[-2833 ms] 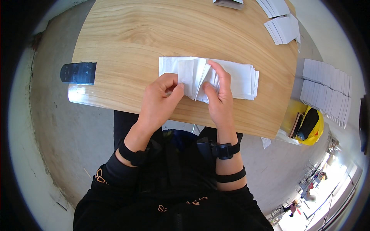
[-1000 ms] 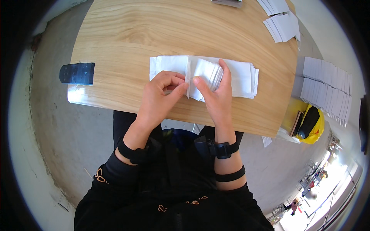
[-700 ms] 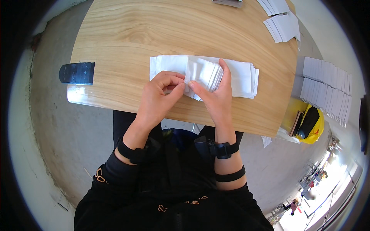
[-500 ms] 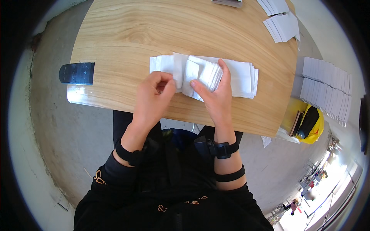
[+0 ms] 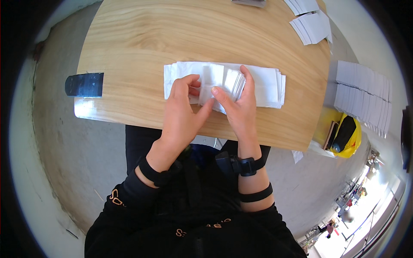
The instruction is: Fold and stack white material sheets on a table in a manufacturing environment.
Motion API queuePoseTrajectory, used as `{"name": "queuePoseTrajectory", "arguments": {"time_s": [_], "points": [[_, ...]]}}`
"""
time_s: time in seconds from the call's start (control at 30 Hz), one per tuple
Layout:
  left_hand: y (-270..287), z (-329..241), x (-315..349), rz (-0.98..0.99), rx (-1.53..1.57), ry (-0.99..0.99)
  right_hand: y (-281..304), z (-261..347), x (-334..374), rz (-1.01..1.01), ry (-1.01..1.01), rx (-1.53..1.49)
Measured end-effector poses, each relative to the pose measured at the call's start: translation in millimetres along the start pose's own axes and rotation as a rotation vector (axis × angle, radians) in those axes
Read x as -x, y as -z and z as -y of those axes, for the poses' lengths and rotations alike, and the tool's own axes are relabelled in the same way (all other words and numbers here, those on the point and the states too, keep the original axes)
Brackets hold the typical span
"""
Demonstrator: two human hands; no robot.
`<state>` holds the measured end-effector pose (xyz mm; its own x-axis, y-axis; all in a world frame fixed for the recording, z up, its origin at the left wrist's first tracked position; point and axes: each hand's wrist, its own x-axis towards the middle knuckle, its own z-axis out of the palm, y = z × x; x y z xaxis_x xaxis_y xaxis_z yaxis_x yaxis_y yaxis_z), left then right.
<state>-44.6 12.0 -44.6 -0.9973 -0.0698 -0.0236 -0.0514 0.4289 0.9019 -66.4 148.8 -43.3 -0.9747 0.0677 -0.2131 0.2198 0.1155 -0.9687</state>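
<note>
My right hand [image 5: 242,112] is closed round a stack of folded white papers [image 5: 232,81], its thumb pressed on the top and its fingers along the far right side. A thin white flap [image 5: 212,74] covers the left part of the stack. Beside that left edge is my left hand [image 5: 180,116], its thumb and curved fingers apart, the thumb close to the stack's lower corner. Whether the thumb touches the paper I cannot tell. Beneath both hands lies a pile of long flat white papers [image 5: 266,88] on the wooden table [image 5: 142,47].
A dark blue flat object [image 5: 84,84] lies at the table's left edge. Stacks of white folded papers [image 5: 310,28] sit at the far right corner. Beyond the right edge stand more white stacks [image 5: 359,101] and a yellow bag [image 5: 353,139] with a dark object inside.
My left hand has moved right, and its thumb has spread from its fingers. The upright flap it was beside now lies over the left of the stack. My right hand keeps its hold.
</note>
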Motion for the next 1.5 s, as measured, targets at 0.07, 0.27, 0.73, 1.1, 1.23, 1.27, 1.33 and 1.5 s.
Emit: {"name": "queuePoseTrajectory", "arguments": {"time_s": [0.07, 0.27, 0.73, 1.1, 1.23, 1.27, 1.33, 1.5], "points": [[3, 0, -1, -0.007, 0.05, 0.064, 1, -3, -1, -0.003, 0.016, 0.007], [4, 9, 0, -0.058, 0.155, 0.082, 0, -5, -1, -0.013, 0.003, 0.013], [19, -2, -5, -0.054, -0.058, -0.075, 4, -21, -3, -0.039, 0.03, 0.039], [12, -8, -5, 0.075, 0.077, 0.027, 1, -9, -1, -0.037, 0.057, 0.031], [16, -8, -6, 0.096, 0.141, 0.031, 0, -5, -1, -0.024, -0.02, 0.022], [16, -6, -6, 0.096, 0.143, 0.03, 1, -7, -2, -0.025, -0.019, 0.023], [14, -2, -6, 0.071, 0.306, 0.169, 3, -15, -3, -0.025, 0.042, 0.005], [15, 5, -3, 0.075, 0.364, 0.239, 0, -5, -1, -0.023, 0.0, 0.02]]}}
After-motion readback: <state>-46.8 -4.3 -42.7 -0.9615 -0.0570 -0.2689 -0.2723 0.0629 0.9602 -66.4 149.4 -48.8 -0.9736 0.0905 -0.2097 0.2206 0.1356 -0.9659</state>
